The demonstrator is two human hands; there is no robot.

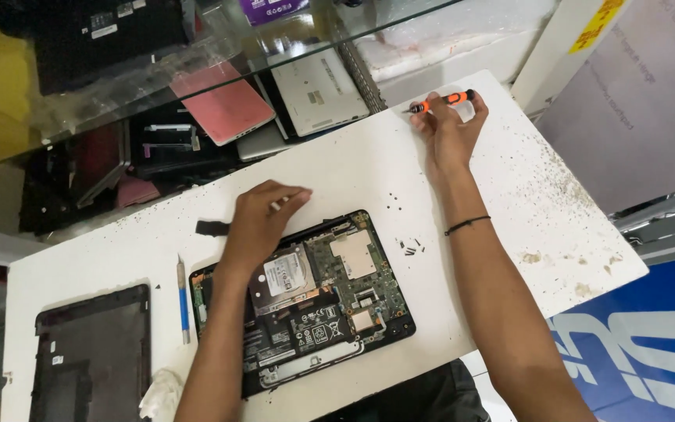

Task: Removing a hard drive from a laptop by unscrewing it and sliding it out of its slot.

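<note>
Head view, left hand [263, 219]: lies at the upper left edge of the opened laptop [306, 301], fingers [294, 195] curled; a small pale item shows between them, too small to identify.
Head view, right hand [447, 129]: reaches to the far end of the table [353, 164], fingers narrow around the orange-handled screwdriver [441, 101], which lies almost flat on the table surface.
Laptop: near the front edge of the table, bottom cover off, circuit board [357, 273] and silver drive [283, 277] exposed; its near left corner is hidden by the left forearm.
Screws [410, 248]: small dark bits on the table just right of the laptop, hard to count.
Black cover [91, 355]: at the table's left end, cut off by the lower picture edge.
Thin tool [183, 297]: slim, blue-tipped, lying between cover and laptop.
Black strip [212, 228]: left of the left hand, partly hidden by it.
White cloth [162, 395]: crumpled, partly behind the left forearm.
Glass shelf [197, 70]: behind the table, devices beneath blurred by reflections.
</note>
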